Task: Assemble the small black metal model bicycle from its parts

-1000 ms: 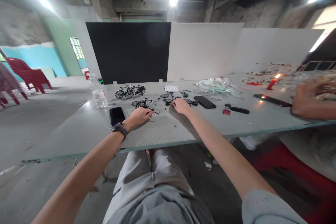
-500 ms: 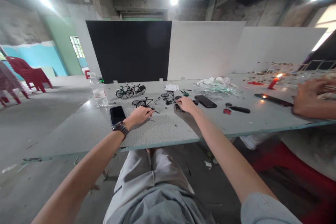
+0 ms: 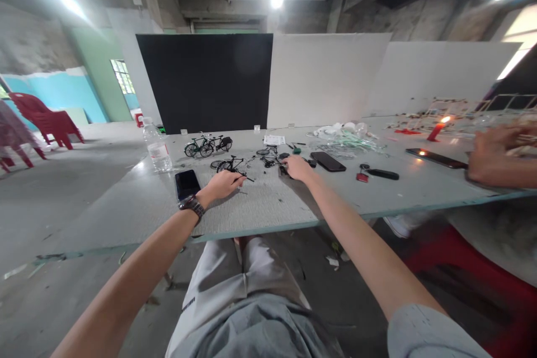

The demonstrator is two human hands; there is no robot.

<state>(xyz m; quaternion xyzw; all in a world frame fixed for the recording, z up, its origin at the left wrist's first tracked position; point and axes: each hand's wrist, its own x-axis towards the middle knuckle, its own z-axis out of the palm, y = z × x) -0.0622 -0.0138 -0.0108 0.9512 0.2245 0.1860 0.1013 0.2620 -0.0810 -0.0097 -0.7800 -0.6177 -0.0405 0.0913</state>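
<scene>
My left hand (image 3: 224, 183) rests low over the table, its fingers closed on a thin black rod (image 3: 249, 179) that sticks out to the right. Just beyond it stands a partly built black model bicycle (image 3: 230, 165), with a loose wheel beside it. My right hand (image 3: 297, 168) reaches down among small black bicycle parts (image 3: 268, 162); its fingertips are pinched together, and what they hold is hidden. Two model bicycles, one green (image 3: 196, 147) and one black (image 3: 221, 144), stand upright farther back.
A phone (image 3: 187, 183) and a water bottle (image 3: 158, 145) are at left. Right of my hand lie another phone (image 3: 328, 161), a black-handled tool (image 3: 382, 174) and clear plastic bags (image 3: 350, 137). A lit red candle (image 3: 435, 132) burns near another person's hands (image 3: 497, 156).
</scene>
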